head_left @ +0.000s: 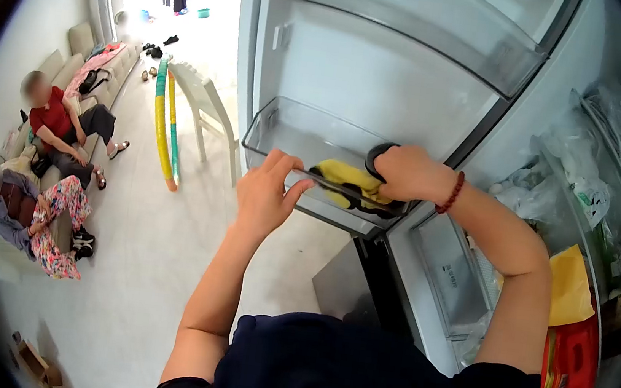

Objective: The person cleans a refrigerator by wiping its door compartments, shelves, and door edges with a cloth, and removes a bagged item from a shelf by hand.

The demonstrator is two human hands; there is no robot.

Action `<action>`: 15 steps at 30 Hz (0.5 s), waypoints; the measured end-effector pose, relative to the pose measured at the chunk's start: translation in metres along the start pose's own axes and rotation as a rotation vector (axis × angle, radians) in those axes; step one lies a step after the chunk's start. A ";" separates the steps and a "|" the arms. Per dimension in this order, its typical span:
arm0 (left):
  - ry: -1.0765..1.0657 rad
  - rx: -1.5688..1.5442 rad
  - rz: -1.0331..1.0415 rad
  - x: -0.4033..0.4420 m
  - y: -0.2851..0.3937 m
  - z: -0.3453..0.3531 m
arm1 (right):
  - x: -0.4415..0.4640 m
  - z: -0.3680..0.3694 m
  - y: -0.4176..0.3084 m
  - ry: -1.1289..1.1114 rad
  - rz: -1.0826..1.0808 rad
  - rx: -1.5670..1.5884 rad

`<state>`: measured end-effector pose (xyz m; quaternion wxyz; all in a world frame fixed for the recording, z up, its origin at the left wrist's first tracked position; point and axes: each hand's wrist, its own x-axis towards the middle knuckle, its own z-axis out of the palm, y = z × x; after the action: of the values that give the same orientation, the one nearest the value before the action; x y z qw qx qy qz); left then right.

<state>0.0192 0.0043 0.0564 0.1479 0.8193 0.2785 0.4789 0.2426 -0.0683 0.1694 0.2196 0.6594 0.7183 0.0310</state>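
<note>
A clear door bin point(289, 115) sits low on the open fridge door. My left hand point(268, 193) is at its front left, with the fingers curled at the rim and the thumb against the front. Inside the bin my right hand point(412, 173), with a red bead bracelet point(454, 193) on the wrist, is closed on a yellow and black cloth point(351, 176). A rounded black piece point(377, 158) shows beside its fingers; whether it belongs to the cloth I cannot tell. The fingertips are partly hidden.
Above is another clear door shelf point(414, 22). Fridge shelves at right hold plastic bags point(581, 175), a yellow packet point(570, 285) and a red package point(571, 362). At left are a white chair point(202, 105), hoops point(161, 123) and two seated people point(65, 128).
</note>
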 end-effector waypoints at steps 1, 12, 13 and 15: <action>-0.001 -0.008 -0.001 -0.001 0.001 0.000 | -0.004 -0.004 0.007 0.071 0.006 0.017; 0.040 0.000 0.066 -0.008 0.001 0.003 | 0.078 0.013 -0.008 0.806 -0.149 -0.477; 0.040 0.000 0.065 -0.008 0.000 0.004 | 0.095 0.006 -0.017 0.849 -0.195 -0.467; 0.050 0.003 0.078 -0.008 -0.002 0.004 | 0.129 -0.006 -0.038 0.890 -0.224 -0.475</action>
<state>0.0189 0.0012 0.0481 0.1209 0.8175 0.2506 0.5042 0.2006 0.0523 0.1270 0.0384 0.4333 0.7817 0.4470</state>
